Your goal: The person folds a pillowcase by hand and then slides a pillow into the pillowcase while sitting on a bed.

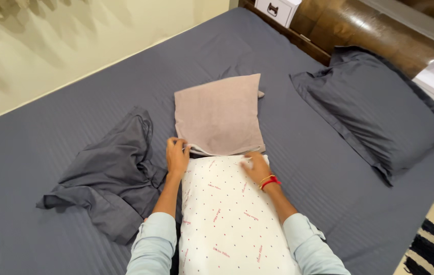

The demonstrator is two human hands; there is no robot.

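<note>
Head view: white dotted pillow (232,219) near centre on bed (48,153), far end entering beige cover (219,114). Left hand (177,157) pinches cover's open edge; right hand (256,167) flat, fingers spread on pillow. Pillow looks soft, light, squashy; cover limp. Best hold: cover hem corners.

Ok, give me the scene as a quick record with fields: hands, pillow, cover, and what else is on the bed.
left hand: fingers pinch the open edge of the taupe pillow cover
right hand: flat on the top end of the white spotted pillow
pillow: bare, its top end at the cover's opening; whether any of it is inside cannot be told
cover: lies flat on the grey bedsheet
to the left: crumpled grey pillowcase
to the right: dressed grey pillow near the wooden headboard
</note>
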